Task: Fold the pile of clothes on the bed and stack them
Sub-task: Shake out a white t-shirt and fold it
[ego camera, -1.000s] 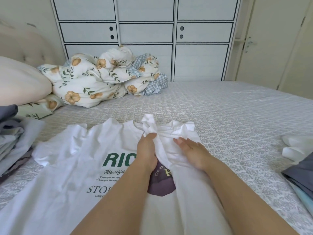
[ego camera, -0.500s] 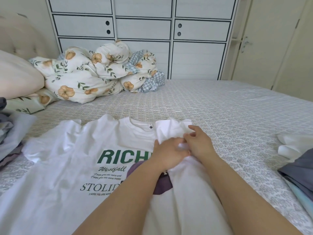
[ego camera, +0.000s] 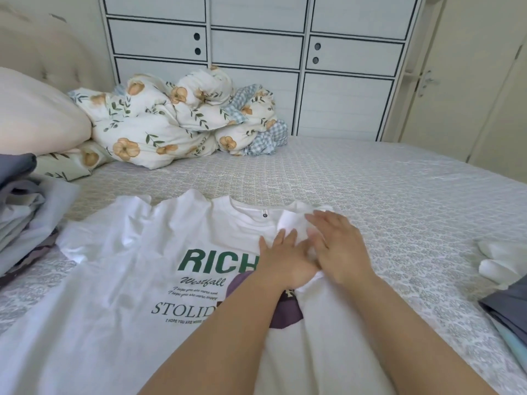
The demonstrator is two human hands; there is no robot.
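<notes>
A white T-shirt (ego camera: 128, 283) with green "RICH" lettering and a purple print lies face up on the bed, collar away from me. Its right side is folded in over the front, the sleeve bunched near the collar. My left hand (ego camera: 283, 259) lies flat on the folded sleeve, fingers straight. My right hand (ego camera: 336, 243) presses the same fold beside it with spread fingers. A stack of folded grey clothes (ego camera: 20, 206) sits at the left edge. More clothes, white and dark grey (ego camera: 504, 283), lie at the right edge.
The patterned grey bedspread (ego camera: 385, 201) stretches ahead and to the right. A floral duvet (ego camera: 176, 121) is bundled at the back left beside a pink pillow (ego camera: 37, 109). White cabinets (ego camera: 256, 52) and a door stand behind the bed.
The raised sleeve that my left hand held up has been laid down over the shirt front. Both hands have flattened onto the fold, the right one sliding up toward the collar.
</notes>
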